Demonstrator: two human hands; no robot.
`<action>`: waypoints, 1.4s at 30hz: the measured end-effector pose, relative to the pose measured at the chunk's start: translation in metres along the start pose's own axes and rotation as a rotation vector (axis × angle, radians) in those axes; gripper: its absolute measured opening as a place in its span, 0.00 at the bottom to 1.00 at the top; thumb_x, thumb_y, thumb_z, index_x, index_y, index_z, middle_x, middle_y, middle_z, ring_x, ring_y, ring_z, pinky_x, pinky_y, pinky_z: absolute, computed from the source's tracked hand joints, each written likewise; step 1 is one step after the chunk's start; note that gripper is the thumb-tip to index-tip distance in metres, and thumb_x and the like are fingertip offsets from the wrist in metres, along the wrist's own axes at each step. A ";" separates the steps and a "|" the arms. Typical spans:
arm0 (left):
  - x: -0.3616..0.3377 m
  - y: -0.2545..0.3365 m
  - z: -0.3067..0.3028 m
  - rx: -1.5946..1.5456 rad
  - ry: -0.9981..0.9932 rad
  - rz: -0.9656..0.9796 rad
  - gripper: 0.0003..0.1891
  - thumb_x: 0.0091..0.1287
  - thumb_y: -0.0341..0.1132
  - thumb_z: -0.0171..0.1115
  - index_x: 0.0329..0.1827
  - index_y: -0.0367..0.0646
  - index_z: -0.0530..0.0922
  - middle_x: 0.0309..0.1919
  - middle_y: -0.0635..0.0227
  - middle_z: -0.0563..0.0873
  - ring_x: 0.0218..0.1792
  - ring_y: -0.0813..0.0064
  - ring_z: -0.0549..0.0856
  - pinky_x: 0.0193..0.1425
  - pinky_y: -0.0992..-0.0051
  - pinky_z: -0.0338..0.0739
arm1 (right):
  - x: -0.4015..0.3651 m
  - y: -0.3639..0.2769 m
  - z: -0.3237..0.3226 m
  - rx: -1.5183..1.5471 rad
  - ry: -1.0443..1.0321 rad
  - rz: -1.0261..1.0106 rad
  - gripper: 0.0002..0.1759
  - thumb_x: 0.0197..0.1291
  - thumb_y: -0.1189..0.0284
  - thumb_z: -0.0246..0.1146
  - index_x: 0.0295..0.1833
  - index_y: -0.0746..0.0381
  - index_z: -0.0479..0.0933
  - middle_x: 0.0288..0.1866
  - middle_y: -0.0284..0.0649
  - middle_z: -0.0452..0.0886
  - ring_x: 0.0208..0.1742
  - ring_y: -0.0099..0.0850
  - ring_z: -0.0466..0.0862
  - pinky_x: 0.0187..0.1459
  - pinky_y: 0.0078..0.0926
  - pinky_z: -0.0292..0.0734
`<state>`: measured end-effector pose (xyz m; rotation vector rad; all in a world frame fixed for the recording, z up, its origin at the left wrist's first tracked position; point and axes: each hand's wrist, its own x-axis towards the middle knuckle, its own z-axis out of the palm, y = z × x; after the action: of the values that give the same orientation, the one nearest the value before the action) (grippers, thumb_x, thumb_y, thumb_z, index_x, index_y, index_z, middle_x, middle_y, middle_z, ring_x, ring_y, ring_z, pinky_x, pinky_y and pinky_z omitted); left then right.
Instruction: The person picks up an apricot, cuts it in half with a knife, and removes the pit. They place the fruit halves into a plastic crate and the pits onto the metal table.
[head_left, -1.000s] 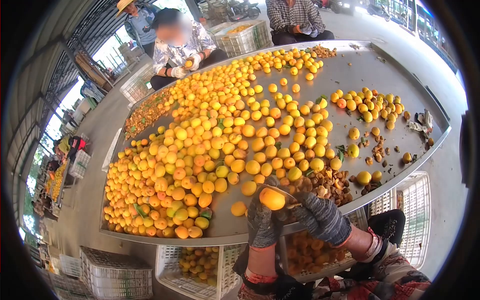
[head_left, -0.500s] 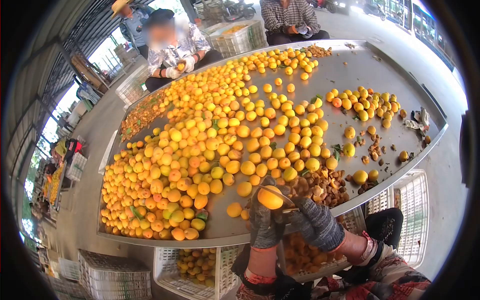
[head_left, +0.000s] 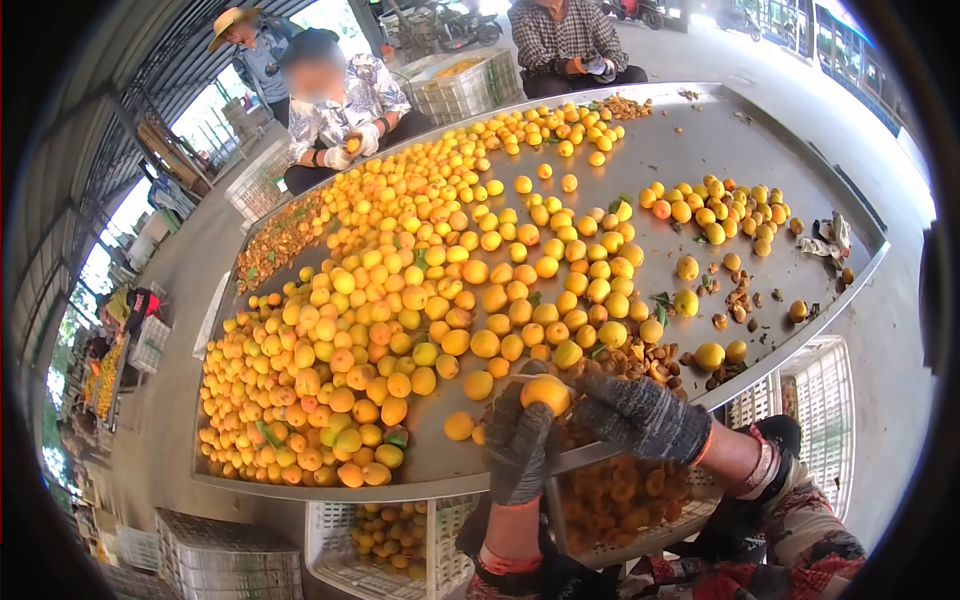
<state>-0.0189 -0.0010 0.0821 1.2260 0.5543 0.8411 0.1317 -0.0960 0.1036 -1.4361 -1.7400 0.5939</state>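
My left hand (head_left: pixel 520 445), in a grey knit glove, holds a yellow-orange fruit (head_left: pixel 546 395) above the near edge of the metal table (head_left: pixel 430 440). Just right of it, my right hand (head_left: pixel 640 415), gloved alike, has its fingers pressed together near the fruit; what they grip is too small to make out. A thin curved strip runs along the top of the held fruit. Behind my hands lie brown pits or fruit scraps (head_left: pixel 655 362). A large pile of yellow-orange fruit (head_left: pixel 340 360) covers the table's left and middle.
White crates of fruit (head_left: pixel 440 545) and of orange-brown pieces (head_left: pixel 620 505) stand below the near edge. Across the table, one person (head_left: pixel 345 110) holds a fruit, another (head_left: pixel 565 45) sits further right. A crumpled cloth (head_left: pixel 828 238) lies at the right.
My right hand has shifted slightly up and right, its fingers a little apart from the left hand. The held fruit has turned slightly. The view has shifted a little.
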 end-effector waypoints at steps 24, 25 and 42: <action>0.004 -0.023 0.018 -0.467 0.181 -0.139 0.19 0.66 0.46 0.51 0.49 0.39 0.70 0.38 0.69 0.77 0.36 0.78 0.76 0.39 0.79 0.72 | -0.009 -0.002 0.033 -0.073 0.232 0.081 0.21 0.55 0.78 0.56 0.57 0.65 0.67 0.49 0.47 0.75 0.49 0.36 0.77 0.45 0.30 0.74; 0.009 -0.038 0.004 -0.005 0.104 0.024 0.19 0.67 0.46 0.51 0.49 0.38 0.70 0.37 0.69 0.77 0.35 0.78 0.76 0.39 0.79 0.72 | -0.009 0.000 0.026 -0.142 0.213 0.014 0.21 0.54 0.77 0.56 0.56 0.65 0.68 0.49 0.48 0.75 0.48 0.37 0.77 0.43 0.30 0.75; 0.004 -0.021 0.019 0.199 0.386 0.139 0.18 0.68 0.41 0.49 0.52 0.35 0.72 0.40 0.64 0.80 0.40 0.77 0.76 0.44 0.79 0.71 | -0.008 0.007 0.034 0.136 0.051 0.161 0.26 0.59 0.84 0.50 0.64 0.65 0.59 0.56 0.47 0.72 0.57 0.32 0.73 0.56 0.23 0.70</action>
<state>0.0037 -0.0113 0.0669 1.3005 0.8884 1.1737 0.1087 -0.0973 0.0766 -1.4905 -1.5245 0.7405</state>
